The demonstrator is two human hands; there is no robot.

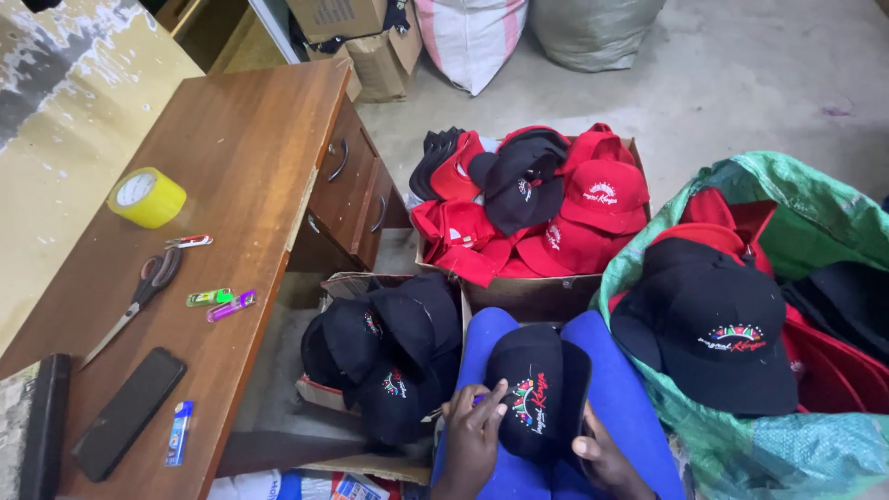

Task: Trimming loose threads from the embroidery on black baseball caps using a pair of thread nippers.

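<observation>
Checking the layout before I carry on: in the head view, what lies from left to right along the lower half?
Black phone → scissors → box of black caps → left hand → black cap on the lap → right hand → green sack with caps.

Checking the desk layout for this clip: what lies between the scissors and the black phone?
In the head view, only bare wooden desk top lies between the scissors and the black phone. The lighters sit off to the right.

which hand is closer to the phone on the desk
Left. The left hand rests on the black cap's left edge, toward the desk side where the phone lies; the right hand is farther off.
</observation>
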